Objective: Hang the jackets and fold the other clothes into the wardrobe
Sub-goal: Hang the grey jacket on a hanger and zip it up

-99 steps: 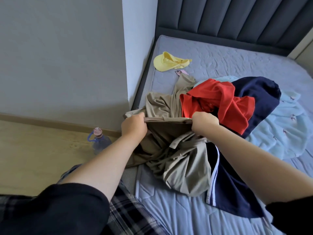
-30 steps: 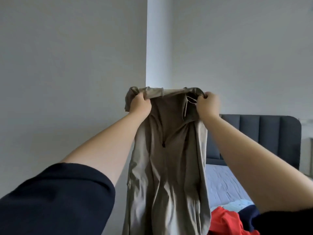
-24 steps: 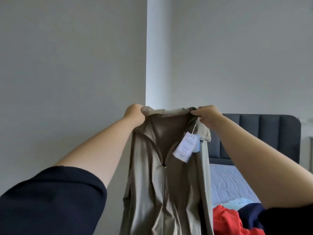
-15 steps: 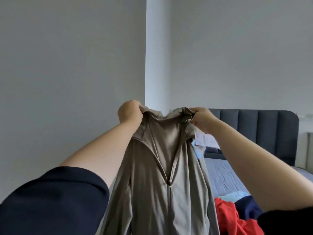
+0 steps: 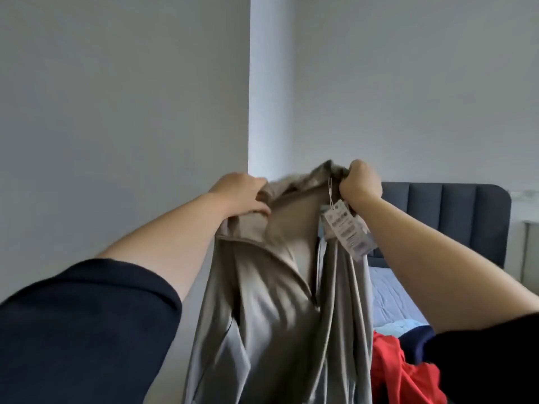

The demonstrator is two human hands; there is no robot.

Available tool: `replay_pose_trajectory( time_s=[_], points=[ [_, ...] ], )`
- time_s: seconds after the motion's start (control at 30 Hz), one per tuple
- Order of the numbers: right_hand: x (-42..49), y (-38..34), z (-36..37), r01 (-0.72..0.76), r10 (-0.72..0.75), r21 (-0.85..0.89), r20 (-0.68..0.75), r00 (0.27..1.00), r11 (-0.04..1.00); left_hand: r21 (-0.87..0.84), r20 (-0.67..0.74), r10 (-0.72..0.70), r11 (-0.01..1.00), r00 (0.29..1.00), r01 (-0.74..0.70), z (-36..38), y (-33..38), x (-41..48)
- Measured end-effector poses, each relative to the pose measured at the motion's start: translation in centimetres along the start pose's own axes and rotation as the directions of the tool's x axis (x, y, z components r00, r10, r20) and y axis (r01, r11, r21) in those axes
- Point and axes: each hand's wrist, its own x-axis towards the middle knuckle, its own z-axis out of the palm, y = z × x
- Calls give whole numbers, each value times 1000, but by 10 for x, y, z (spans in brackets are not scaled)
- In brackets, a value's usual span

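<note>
In the head view, one beige jacket [image 5: 277,301] hung in the air in front of the wall, gripped at its collar by two hands: the left hand [image 5: 239,196] curled over the collar's left side and the right hand [image 5: 360,182] fisted round the bunched right side. One paper tag [image 5: 348,228], possibly with a second behind it, dangled below the right hand. On the bed [image 5: 390,295], near its headboard end, lay one red garment [image 5: 402,371] and one navy garment [image 5: 414,342].
</note>
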Motion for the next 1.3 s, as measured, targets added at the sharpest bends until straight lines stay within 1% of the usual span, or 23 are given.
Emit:
replay_pose_trajectory(
  time_s=[0.03, 0.07, 0.13, 0.2, 0.33, 0.47, 0.53, 0.57, 0.6, 0.67, 0.73, 0.8, 0.87, 0.93, 1.03, 1.13, 1.17, 1.2, 1.23, 1.3],
  points=[
    [-4, 2, -3, -3, 2, -42, -7, 1000, 999, 128, 98, 19, 991, 995, -31, -2, 1, -2],
    [-7, 4, -6, -5, 2, -60, -37, 999, 998, 202, 105, 1, 979, 994, -23, -3, 3, -4],
    [-15, 4, -16, 13, -20, -64, -105, 994, 998, 272, 0, -61, 961, 998, 58, -10, 8, -10],
    [-19, -1, -31, 62, -75, -80, -168, 983, 995, 302, -84, -129, 942, 988, 149, -25, 16, -13],
    [-11, -15, -81, 145, -171, -118, -265, 949, 982, 272, -215, -163, 937, 963, 219, -72, 35, -5],
    [5, -23, -129, 222, -272, -168, -403, 874, 960, 161, -372, -191, 951, 908, 265, -120, 54, 8],
    [12, -22, -140, 257, -334, -228, -428, 840, 939, 115, -414, -206, 954, 887, 276, -128, 62, 12],
    [13, -18, -140, 264, -354, -258, -414, 839, 929, 91, -406, -222, 955, 887, 281, -125, 66, 13],
    [12, -13, -136, 270, -370, -288, -387, 845, 919, 69, -380, -240, 956, 893, 286, -119, 68, 14],
    [5, 5, -116, 278, -387, -347, -300, 872, 896, 38, -277, -283, 952, 918, 304, -90, 70, 13],
    [-9, 28, -82, 291, -382, -399, -171, 908, 870, -1, -130, -328, 944, 936, 331, -48, 69, 8],
    [-28, 55, -41, 310, -349, -429, -15, 937, 849, -58, 51, -362, 929, 931, 364, 2, 70, -2],
    [-51, 83, 3, 319, -275, -443, 163, 948, 838, -97, 244, -364, 913, 899, 396, 57, 72, -13],
    [-76, 112, 46, 314, -180, -449, 317, 931, 837, -117, 404, -355, 894, 843, 433, 113, 75, -26],
    [-110, 153, 106, 337, -83, -493, 467, 880, 802, -125, 549, -326, 878, 770, 462, 190, 81, -46],
    [-133, 183, 153, 347, 4, -524, 557, 831, 778, -116, 656, -308, 861, 689, 496, 258, 86, -60],
    [-139, 191, 166, 308, 57, -530, 564, 823, 790, -125, 675, -318, 840, 666, 528, 276, 89, -63],
    [-145, 198, 179, 229, 127, -524, 556, 821, 820, -146, 679, -349, 798, 646, 585, 292, 91, -66],
    [-150, 205, 191, 106, 207, -495, 535, 819, 862, -177, 670, -402, 730, 624, 660, 307, 93, -68],
    [-157, 220, 211, -156, 339, -376, 492, 802, 913, -256, 620, -540, 547, 569, 797, 334, 96, -72]
  ],
)
